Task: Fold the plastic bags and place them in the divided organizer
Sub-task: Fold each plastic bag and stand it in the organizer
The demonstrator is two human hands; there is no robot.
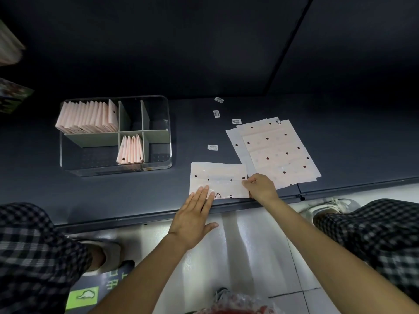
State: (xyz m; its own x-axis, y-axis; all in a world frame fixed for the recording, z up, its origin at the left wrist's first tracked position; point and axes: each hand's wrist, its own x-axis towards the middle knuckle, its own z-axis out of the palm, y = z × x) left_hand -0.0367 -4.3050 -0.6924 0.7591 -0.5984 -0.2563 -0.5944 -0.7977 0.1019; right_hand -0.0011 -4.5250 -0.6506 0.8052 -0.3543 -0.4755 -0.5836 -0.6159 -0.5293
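Dark table: left hand flat on triangle-marked bag, right hand pinching it

Between your bag and the organizer the tabletop lies open; one small label sits near that path.

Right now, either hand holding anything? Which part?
Right hand pinches the plastic bag at its right edge; left hand only presses flat on its near left part.

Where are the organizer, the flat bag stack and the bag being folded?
organizer [158,168]: head view, clear front right corner.
flat bag stack [276,150]: head view, top sheet's middle.
bag being folded [217,175]: head view, upper middle.
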